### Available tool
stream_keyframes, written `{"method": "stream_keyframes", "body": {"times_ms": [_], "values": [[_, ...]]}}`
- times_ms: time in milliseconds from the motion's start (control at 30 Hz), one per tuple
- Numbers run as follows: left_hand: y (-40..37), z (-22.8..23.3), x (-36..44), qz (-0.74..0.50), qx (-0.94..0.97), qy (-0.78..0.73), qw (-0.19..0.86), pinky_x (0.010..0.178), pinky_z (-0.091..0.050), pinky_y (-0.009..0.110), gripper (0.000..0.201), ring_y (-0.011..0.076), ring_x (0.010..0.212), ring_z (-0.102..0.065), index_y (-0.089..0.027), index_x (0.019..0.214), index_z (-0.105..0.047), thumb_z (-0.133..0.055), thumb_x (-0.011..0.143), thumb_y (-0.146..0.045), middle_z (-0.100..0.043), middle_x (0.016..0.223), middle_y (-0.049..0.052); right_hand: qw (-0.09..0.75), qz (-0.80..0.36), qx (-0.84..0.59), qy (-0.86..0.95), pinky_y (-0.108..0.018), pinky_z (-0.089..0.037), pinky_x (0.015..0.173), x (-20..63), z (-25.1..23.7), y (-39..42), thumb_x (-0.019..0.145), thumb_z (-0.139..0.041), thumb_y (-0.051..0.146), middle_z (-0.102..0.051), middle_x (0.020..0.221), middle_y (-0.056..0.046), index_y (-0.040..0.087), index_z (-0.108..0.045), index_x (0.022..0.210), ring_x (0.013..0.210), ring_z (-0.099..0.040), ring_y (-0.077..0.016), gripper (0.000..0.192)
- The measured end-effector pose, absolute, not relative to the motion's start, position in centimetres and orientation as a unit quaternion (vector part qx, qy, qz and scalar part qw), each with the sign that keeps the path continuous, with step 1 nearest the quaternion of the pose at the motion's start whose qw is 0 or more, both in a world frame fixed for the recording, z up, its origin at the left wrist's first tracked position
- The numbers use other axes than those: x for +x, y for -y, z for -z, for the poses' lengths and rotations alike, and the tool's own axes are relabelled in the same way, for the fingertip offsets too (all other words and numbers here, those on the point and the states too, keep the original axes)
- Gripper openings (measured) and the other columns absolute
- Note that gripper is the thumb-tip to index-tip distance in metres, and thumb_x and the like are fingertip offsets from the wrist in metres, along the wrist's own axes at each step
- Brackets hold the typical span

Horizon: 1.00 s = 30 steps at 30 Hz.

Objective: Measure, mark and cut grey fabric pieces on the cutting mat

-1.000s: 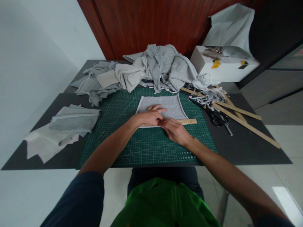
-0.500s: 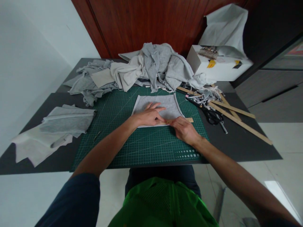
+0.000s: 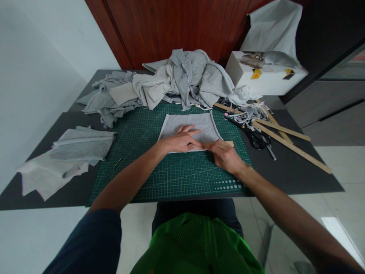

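Observation:
A piece of grey cloth [image 3: 189, 121] lies flat on the green cutting mat [image 3: 173, 179], its side edges folded narrowly inward. A wooden ruler [image 3: 229, 144] rests along the cloth's near edge, partly covered by my hands. My left hand [image 3: 182, 140] is spread over the cloth, fingers stretched out, thumb pressing at the ruler. Just right of that thumb, my right hand [image 3: 225, 155] has its fingers pinched together at the near edge of the cloth. Its fingertips are partly hidden, and they meet the cloth beside the ruler.
Heaped grey fabric [image 3: 196, 76] lines the back of the table. Folded cloth pieces [image 3: 82, 144] lie at the left. On the right are black scissors [image 3: 258, 140], several wooden strips [image 3: 296, 149] and tangled cords. A white box [image 3: 262, 82] stands at the back right.
My right hand has shifted slightly to the right along the cloth's near edge. The left hand stays in about the same place, and the camera view has moved a little.

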<state>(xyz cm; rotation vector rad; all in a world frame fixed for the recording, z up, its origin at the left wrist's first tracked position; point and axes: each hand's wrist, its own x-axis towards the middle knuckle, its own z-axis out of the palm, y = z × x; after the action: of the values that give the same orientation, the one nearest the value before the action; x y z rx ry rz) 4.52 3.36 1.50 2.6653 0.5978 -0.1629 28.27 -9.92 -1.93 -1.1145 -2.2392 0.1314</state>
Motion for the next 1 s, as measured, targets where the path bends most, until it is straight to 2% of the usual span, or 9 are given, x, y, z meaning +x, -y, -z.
{"method": "stream_keyframes", "body": {"times_ms": [133,300,433,533,767,867,1000], "values": [[-3.5,-1.4,4.5,0.064,0.952,-0.220,0.204,0.130,-0.009,0.064,0.034,0.0338,0.166,-0.009,-0.042,0.132,-0.074,-0.056,0.104,-0.035,-0.032,0.176,-0.006,0.321,-0.059,-0.408,0.853,-0.046,-0.060,0.089,26.6,1.9,9.8,0.088,-0.051,-0.003,-0.075,0.111,-0.011,0.023,-0.074,0.112,0.098,-0.067,-0.0271,0.042],[-3.4,-1.3,4.5,0.064,0.953,-0.228,0.189,0.131,-0.011,0.060,0.024,0.0343,0.166,-0.010,-0.031,0.114,-0.082,-0.062,0.100,-0.031,-0.036,0.174,-0.002,0.335,-0.059,-0.366,0.866,-0.044,-0.061,0.086,24.1,2.2,8.8,0.094,-0.048,-0.001,-0.075,0.106,-0.011,0.020,-0.073,0.110,0.097,-0.067,-0.0261,0.037],[-3.5,-1.0,4.5,0.050,0.953,-0.228,0.194,0.131,-0.011,0.062,0.032,0.0325,0.165,-0.011,-0.039,0.125,-0.078,-0.058,0.102,-0.031,-0.037,0.174,-0.005,0.328,-0.072,-0.393,0.856,-0.046,-0.060,0.088,26.5,2.3,9.2,0.090,-0.048,-0.002,-0.076,0.110,-0.010,0.023,-0.074,0.114,0.099,-0.067,-0.0265,0.043],[-3.6,-1.0,4.6,0.046,0.953,-0.222,0.199,0.130,-0.011,0.062,0.042,0.0306,0.165,-0.010,-0.047,0.135,-0.072,-0.056,0.102,-0.026,-0.035,0.174,-0.009,0.316,-0.049,-0.422,0.848,-0.046,-0.060,0.083,30.1,2.3,10.0,0.086,-0.050,-0.003,-0.075,0.099,-0.010,0.022,-0.075,0.112,0.092,-0.067,-0.0277,0.044],[-3.6,-1.5,4.8,0.056,0.950,-0.233,0.202,0.130,-0.010,0.066,0.044,0.0324,0.165,-0.010,-0.047,0.132,-0.073,-0.057,0.100,-0.022,-0.034,0.175,-0.009,0.340,-0.031,-0.441,0.830,-0.047,-0.062,0.083,34.8,2.2,11.2,0.085,-0.053,-0.001,-0.077,0.107,-0.010,0.023,-0.074,0.109,0.097,-0.070,-0.0278,0.041],[-3.3,-1.3,5.0,0.018,0.955,-0.227,0.190,0.128,-0.011,0.070,0.038,0.0345,0.164,-0.016,-0.044,0.124,-0.078,-0.061,0.099,-0.023,-0.044,0.169,-0.006,0.371,-0.024,-0.448,0.813,-0.046,-0.063,0.082,34.9,2.1,11.2,0.089,-0.056,0.002,-0.077,0.101,-0.008,0.024,-0.074,0.105,0.094,-0.072,-0.0268,0.033],[-2.4,-0.6,5.8,-0.082,0.966,-0.199,0.146,0.129,-0.013,0.067,0.029,0.0325,0.159,-0.029,-0.033,0.106,-0.085,-0.064,0.094,-0.016,-0.064,0.152,0.000,0.416,0.017,-0.515,0.749,-0.045,-0.063,0.083,34.5,2.0,11.3,0.094,-0.059,0.009,-0.076,0.094,-0.006,0.025,-0.074,0.100,0.091,-0.073,-0.0259,0.022]]}}
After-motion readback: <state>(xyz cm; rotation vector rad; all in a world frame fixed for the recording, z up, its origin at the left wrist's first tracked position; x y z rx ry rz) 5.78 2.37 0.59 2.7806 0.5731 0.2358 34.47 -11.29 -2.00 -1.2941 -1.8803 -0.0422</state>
